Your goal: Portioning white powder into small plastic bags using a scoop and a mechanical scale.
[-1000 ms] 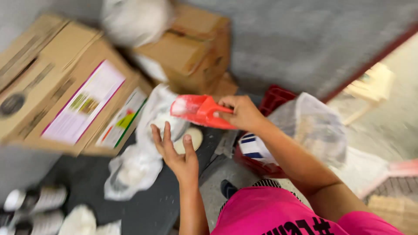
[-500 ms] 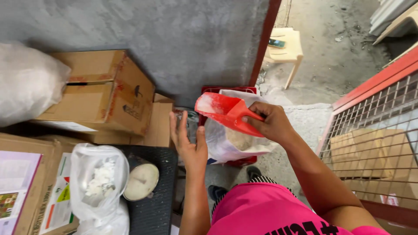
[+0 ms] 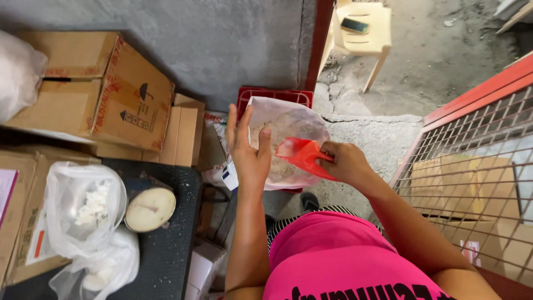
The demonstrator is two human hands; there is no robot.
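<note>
Hands, two: the left hand, fingers spread, holds open one clear plastic bag of white powder in one red plastic crate; the right hand pinches one red plastic scoop at the bag's mouth. Three brown cardboard boxes line the grey wall; concrete floor lies open rightward to a wire mesh gate.

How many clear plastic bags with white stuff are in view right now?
2. One large bag stands open in the red crate, between the left hand and right hand. One smaller bag sits left, by the scale dial. Others may be hidden.
</note>
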